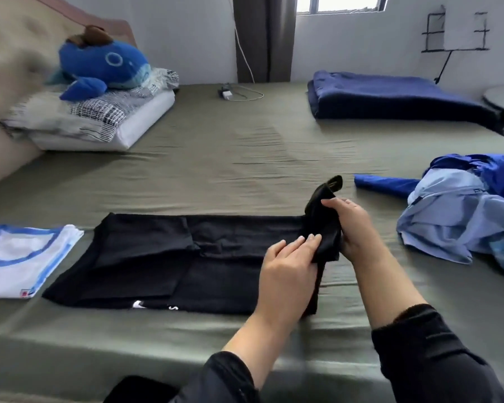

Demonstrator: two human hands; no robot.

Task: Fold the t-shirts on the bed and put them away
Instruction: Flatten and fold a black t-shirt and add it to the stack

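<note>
A black t-shirt (163,257) lies flat on the olive bed (230,158), folded lengthwise into a long strip, white print showing at its near edge. Its right end is lifted off the sheet and bunched. My right hand (349,225) grips that raised end, thumb on the near side. My left hand (288,266) pinches the same bunched cloth from the left, just beside the right hand. A folded white t-shirt with blue trim (21,257) lies at the left. A heap of unfolded blue and light-blue shirts (460,216) sits at the right.
A pillow (99,117) with a blue whale plush (105,68) lies at the back left by the headboard. A folded navy blanket (390,94) lies at the back right. A charger and cable (230,93) rest near the curtain. A dark object (140,389) sits at the bed's near edge.
</note>
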